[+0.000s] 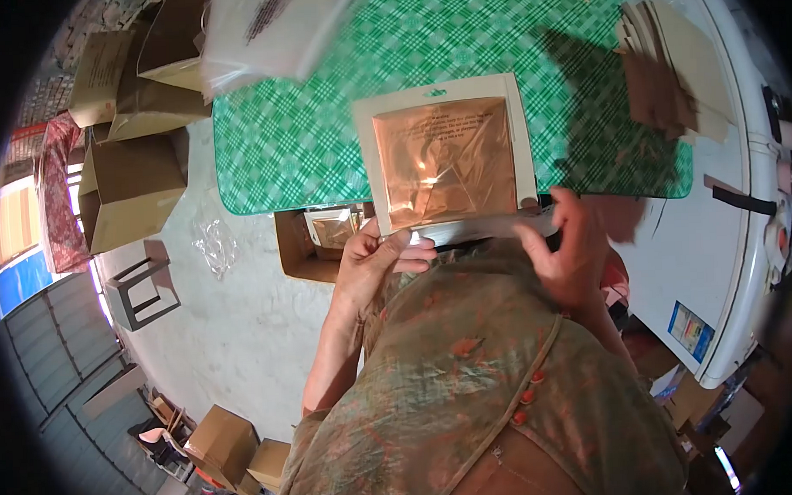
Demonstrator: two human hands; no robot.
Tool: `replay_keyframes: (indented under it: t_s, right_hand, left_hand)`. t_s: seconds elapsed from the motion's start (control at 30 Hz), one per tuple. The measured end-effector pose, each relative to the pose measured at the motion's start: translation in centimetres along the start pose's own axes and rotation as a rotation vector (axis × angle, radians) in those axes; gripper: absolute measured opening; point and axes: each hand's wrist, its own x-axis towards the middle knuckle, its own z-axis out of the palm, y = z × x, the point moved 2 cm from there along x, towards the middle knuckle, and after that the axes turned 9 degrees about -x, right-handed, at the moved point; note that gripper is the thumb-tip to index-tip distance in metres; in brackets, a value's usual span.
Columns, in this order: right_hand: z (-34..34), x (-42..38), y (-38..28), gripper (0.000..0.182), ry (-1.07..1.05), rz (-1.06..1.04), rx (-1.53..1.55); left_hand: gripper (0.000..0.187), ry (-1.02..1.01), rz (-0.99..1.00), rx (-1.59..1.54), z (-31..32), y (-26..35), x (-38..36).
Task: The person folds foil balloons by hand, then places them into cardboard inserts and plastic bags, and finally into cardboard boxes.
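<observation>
A flat package (448,163) with a pale cardboard border, a hang hole at the top and a shiny copper-coloured panel with small printed text leans over the table's front edge. My left hand (381,258) is closed on its lower left corner, thumb in front. Clear plastic (478,228) shows along the package's bottom edge. By the lower right corner is my right hand (572,246), slightly blurred, its thumb and fingers apart. Whether it touches the plastic there is hard to tell.
A green checked cloth covers the table (297,155). Plastic bags (271,34) lie at its far left, stacked cards (673,72) at the right. Below the edge stands an open carton (305,259) holding similar packages. Cardboard boxes (132,187) and a small stool (143,287) are leftward.
</observation>
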Motion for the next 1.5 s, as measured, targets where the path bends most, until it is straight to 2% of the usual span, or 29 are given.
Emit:
replay_keyframes:
  t_s: [0.03,0.07,0.17,0.3,0.53,0.63,0.67,0.77,0.83,0.9,1.0,1.1,1.27,1.37,1.5]
  right_hand:
    - [0.0,0.7,-0.6,0.056,0.049,-0.123,-0.049]
    - [0.3,1.7,-1.3,0.062,-0.003,-0.217,-0.043]
    - [2.2,3.3,-2.3,0.063,0.017,-0.325,-0.086]
    - [2.6,4.5,-1.8,0.053,-0.016,-0.301,-0.074]
    - [2.0,4.1,-1.5,0.053,-0.033,-0.292,0.052]
    - [2.2,1.7,0.4,0.047,0.039,-0.096,0.126]
    - [2.0,1.2,0.8,0.039,0.028,-0.105,0.087]
    - [1.7,-3.5,2.9,0.034,-0.132,0.288,0.348]
    - [2.8,-4.8,2.7,0.026,-0.211,0.358,0.67]
    - [2.4,-5.0,2.2,0.018,-0.455,0.555,0.954]
    - [2.1,-4.1,2.1,0.015,-0.662,0.765,1.134]
    - [1.5,-3.2,2.0,0.017,-0.692,0.765,1.078]
    - [1.5,-2.3,1.8,0.021,-0.613,0.792,1.105]
    - [1.7,-1.8,1.2,0.021,-0.554,0.823,1.16]
    - [2.2,-1.5,1.1,0.024,-0.523,0.828,1.208]
  left_hand:
    - [0.03,-0.005,-0.002,0.003,0.0,0.1,0.1]
    - [0.03,-0.016,-0.004,0.007,0.1,0.1,0.2]
    - [0.03,-0.038,-0.002,0.033,0.2,0.2,0.4]
    - [0.028,-0.051,-0.02,0.048,-0.6,-0.2,0.7]
    - [0.025,-0.06,-0.016,-0.004,-0.8,0.0,0.9]
    - [0.025,-0.055,-0.037,-0.03,-0.9,0.1,0.2]
    - [0.025,-0.056,-0.055,-0.036,-1.1,0.0,0.0]
    - [0.026,-0.064,-0.107,-0.035,-1.8,-0.7,-0.9]
    - [0.027,-0.08,-0.134,-0.011,-1.9,-1.3,-1.4]
    - [0.029,-0.082,-0.125,0.019,-1.5,-1.6,-1.6]
    - [0.031,-0.091,-0.082,0.05,-0.9,-1.4,-1.7]
    - [0.033,-0.095,-0.019,0.063,-1.0,-0.4,-1.0]
    - [0.032,-0.078,0.008,0.072,-1.7,-0.7,0.0]
    - [0.031,-0.055,-0.004,-0.074,-1.3,-1.4,0.2]
    - [0.036,-0.076,0.025,-0.082,-1.0,-1.2,0.0]
